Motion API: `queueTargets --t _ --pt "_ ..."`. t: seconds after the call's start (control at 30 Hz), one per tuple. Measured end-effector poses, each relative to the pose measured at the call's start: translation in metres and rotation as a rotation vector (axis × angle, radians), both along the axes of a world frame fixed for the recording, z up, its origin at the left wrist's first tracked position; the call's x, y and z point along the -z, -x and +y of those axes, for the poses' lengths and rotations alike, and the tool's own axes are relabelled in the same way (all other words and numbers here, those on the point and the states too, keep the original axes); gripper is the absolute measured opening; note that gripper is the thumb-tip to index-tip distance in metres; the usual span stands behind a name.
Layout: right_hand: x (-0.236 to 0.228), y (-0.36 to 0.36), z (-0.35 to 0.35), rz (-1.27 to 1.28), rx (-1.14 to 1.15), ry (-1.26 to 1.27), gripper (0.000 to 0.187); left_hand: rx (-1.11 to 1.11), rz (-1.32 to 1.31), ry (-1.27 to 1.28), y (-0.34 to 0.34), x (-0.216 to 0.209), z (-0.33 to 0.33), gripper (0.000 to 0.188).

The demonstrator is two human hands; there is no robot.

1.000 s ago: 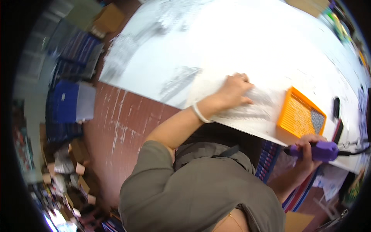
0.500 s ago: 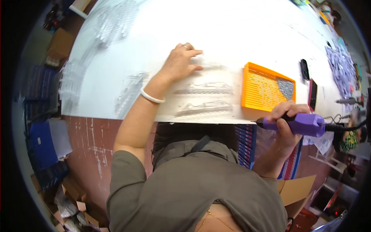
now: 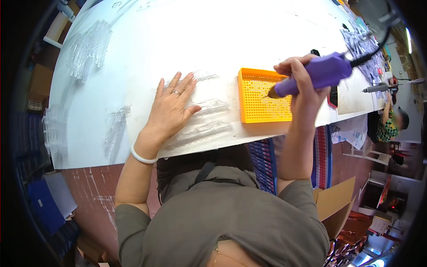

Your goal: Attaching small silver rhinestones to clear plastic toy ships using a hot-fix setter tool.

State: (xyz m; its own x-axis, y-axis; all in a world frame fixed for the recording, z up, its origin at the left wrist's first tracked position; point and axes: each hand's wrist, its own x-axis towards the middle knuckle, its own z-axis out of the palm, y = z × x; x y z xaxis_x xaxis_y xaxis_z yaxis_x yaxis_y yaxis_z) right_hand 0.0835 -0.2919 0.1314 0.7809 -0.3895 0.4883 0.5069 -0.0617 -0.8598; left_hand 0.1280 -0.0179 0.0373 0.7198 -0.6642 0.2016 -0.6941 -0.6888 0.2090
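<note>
My left hand (image 3: pixel 171 107) is spread with fingers apart, laid over the left ends of several thin clear plastic strips (image 3: pixel 211 129) on the white table. Nothing is gripped in it. In my right hand (image 3: pixel 304 84) is a purple electric screwdriver (image 3: pixel 322 73) with a black cord. Its dark tip points down and left over a shallow orange-yellow tray (image 3: pixel 266 119) whose floor is dotted with rows of holes. I cannot tell whether the tip touches the tray. My right hand and forearm hide the tray's right part.
Bundles of clear plastic pieces (image 3: pixel 91 51) lie at the table's left, with a further stack (image 3: pixel 55 133) by its edge. A heap of pale lilac parts (image 3: pixel 362 42) is at the far right. Another grey screwdriver (image 3: pixel 377 88) hangs on the right, near a person (image 3: pixel 393 124) in patterned clothing.
The screwdriver has gone from the table's front edge up over the tray, tip now inside its outline. My left hand has flattened onto the plastic strips. The whole view has shifted.
</note>
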Motion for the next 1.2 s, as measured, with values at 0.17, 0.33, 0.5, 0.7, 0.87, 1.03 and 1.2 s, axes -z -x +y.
queueTargets --t 0.17,0.33,0.5,0.7,0.87,1.03,1.2 --pt "0.012 -0.023 -0.003 -0.010 0.033 -0.056 0.005 -0.014 0.090 0.026 0.015 -0.001 -0.004 0.063" --pt "0.014 -0.033 -0.002 -0.041 -0.006 -0.072 0.006 -0.034 0.059 0.055 0.028 0.004 -0.008 0.065" --pt "0.018 -0.039 -0.002 -0.039 0.026 -0.060 0.006 -0.067 0.039 0.034 0.033 0.003 -0.013 0.064" --pt "0.026 -0.045 -0.007 -0.052 0.034 -0.045 0.006 -0.120 -0.002 -0.009 0.035 0.007 -0.014 0.058" --pt "0.027 -0.047 -0.007 -0.042 0.043 -0.032 0.006 -0.101 -0.017 0.022 0.033 0.007 -0.014 0.056" --pt "0.026 -0.050 -0.007 -0.048 0.047 -0.003 0.006 -0.101 -0.027 0.023 0.033 0.009 -0.012 0.056" --pt "0.025 -0.050 -0.005 -0.032 0.037 -0.019 0.006 -0.066 0.013 0.053 0.032 0.004 -0.018 0.057"
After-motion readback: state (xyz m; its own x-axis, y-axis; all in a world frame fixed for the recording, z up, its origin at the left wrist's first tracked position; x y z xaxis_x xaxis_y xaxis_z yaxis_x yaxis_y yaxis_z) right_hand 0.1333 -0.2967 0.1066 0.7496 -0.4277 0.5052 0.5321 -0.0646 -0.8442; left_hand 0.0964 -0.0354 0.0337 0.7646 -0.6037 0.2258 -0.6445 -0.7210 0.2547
